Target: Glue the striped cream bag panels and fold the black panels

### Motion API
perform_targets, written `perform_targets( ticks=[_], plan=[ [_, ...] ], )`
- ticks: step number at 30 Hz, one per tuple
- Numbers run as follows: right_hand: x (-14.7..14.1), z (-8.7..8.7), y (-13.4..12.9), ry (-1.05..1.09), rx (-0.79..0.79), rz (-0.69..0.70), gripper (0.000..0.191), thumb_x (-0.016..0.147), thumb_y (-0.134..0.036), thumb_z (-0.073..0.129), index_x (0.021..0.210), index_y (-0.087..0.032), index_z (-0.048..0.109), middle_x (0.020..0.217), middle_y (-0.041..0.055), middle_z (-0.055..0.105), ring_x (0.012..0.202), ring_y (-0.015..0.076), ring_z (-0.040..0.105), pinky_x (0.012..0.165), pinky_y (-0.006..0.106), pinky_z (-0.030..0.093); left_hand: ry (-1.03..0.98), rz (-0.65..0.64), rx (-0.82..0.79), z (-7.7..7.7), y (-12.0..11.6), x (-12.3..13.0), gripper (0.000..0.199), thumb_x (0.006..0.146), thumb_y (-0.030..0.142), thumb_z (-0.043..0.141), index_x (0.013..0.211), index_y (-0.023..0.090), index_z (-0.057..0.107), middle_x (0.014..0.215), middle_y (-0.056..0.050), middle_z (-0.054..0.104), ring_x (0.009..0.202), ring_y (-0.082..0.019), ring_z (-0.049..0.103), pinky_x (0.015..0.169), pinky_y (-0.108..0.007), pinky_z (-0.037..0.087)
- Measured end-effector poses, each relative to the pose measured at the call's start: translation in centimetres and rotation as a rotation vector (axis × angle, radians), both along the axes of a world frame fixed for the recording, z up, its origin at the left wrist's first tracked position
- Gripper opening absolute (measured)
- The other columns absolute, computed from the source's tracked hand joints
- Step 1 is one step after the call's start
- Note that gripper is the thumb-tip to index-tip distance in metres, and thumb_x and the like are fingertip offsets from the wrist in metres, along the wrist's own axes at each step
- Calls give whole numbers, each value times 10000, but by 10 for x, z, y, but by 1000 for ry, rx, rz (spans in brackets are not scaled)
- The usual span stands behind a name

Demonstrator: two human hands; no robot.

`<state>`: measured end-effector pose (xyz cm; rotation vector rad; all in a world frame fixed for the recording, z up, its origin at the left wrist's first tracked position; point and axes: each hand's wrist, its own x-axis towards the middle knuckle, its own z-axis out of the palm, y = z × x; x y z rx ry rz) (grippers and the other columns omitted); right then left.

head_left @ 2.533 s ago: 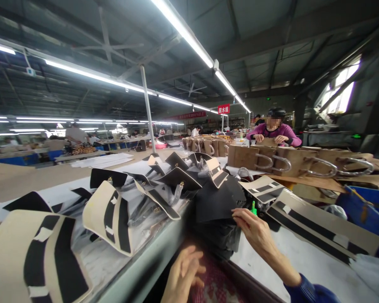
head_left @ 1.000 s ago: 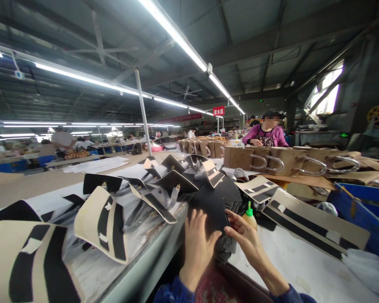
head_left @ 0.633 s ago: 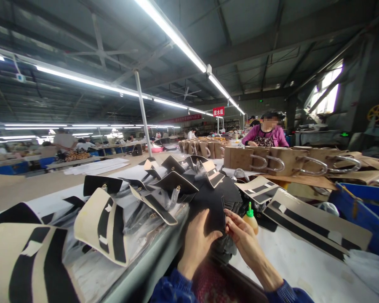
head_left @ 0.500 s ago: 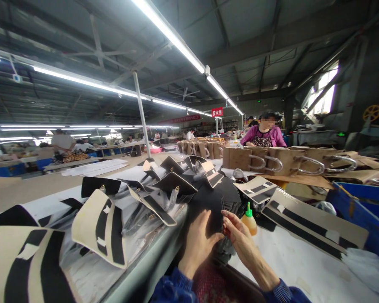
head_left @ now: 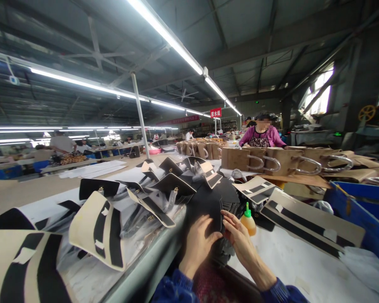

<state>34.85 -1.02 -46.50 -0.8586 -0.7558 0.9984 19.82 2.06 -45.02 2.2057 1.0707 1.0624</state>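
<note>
A smooth black panel (head_left: 208, 198) lies on top of a stack of dark pieces (head_left: 230, 210) in front of me. My left hand (head_left: 198, 242) rests on its near left part, fingers and thumb spread. On the other side, my right hand (head_left: 238, 231) has its bent fingers at the panel's right edge, seemingly pinching that edge. A bottle of amber liquid with a green nozzle (head_left: 248, 221) stands just beyond the right hand. Left of the stack lie several beige-and-black bag flaps (head_left: 97, 227), some with metal clasps in clear plastic.
More beige flaps (head_left: 309, 219) lie on the white-covered table at right, near a blue bin (head_left: 363, 202). Brown bags with wrapped handles (head_left: 274, 162) stand in a row behind. A person in a purple top (head_left: 265, 136) sits beyond them. A table edge (head_left: 151, 252) runs along the left.
My right fingers have shifted slightly along the panel's edge, and the left fingers have drawn back a little. The whole view has moved slightly; the flaps and bottle have stayed in place.
</note>
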Motion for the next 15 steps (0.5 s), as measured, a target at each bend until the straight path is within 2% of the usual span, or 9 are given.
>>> perform_targets(
  ticks=[4, 6, 8, 11, 13, 15],
  plan=[
    [2, 1, 1, -41, -12, 39, 576, 642, -428, 848, 1148, -216, 674, 1046, 69, 689, 892, 214, 657, 709, 286, 527, 5, -7, 43, 2, -7, 0, 670, 832, 437, 725, 1356, 44, 585, 1427, -200, 587, 1352, -330, 527, 1150, -485, 415],
    [0, 5, 1, -68, -6, 52, 551, 645, -407, 826, 1136, -214, 667, 1052, 69, 701, 920, 220, 663, 731, 287, 528, -4, -4, 79, 4, -9, 0, 686, 853, 433, 696, 1392, 36, 544, 1455, -204, 559, 1372, -321, 508, 1155, -474, 412],
    [-2, 10, 1, -96, -8, 54, 521, 658, -394, 793, 1127, -219, 647, 1013, 53, 711, 879, 207, 668, 706, 278, 527, -23, 8, 122, 5, -10, 0, 527, 938, 360, 583, 1370, 58, 567, 1427, -183, 592, 1348, -276, 541, 1139, -436, 437],
    [-2, 18, 1, -165, -52, 44, 410, 709, -331, 733, 1090, -215, 637, 888, 9, 702, 737, 165, 649, 622, 258, 515, -59, 64, 183, 8, -5, 0, 344, 1024, 240, 413, 1217, 112, 667, 1201, -136, 741, 1143, -217, 692, 1005, -408, 548],
    [0, 22, 3, -242, -91, 50, 305, 763, -277, 714, 1048, -186, 655, 844, 2, 688, 699, 154, 636, 597, 262, 519, -78, 116, 237, 11, -2, 1, 308, 1037, 214, 405, 1101, 127, 694, 1019, -96, 782, 960, -200, 750, 873, -402, 604],
    [1, 25, 7, -327, -111, 51, 201, 824, -251, 716, 994, -155, 669, 847, 11, 682, 723, 155, 645, 619, 279, 539, -98, 162, 321, 14, -3, 1, 255, 1023, 202, 448, 1033, 126, 691, 918, -81, 776, 844, -207, 758, 771, -399, 622]
  ],
)
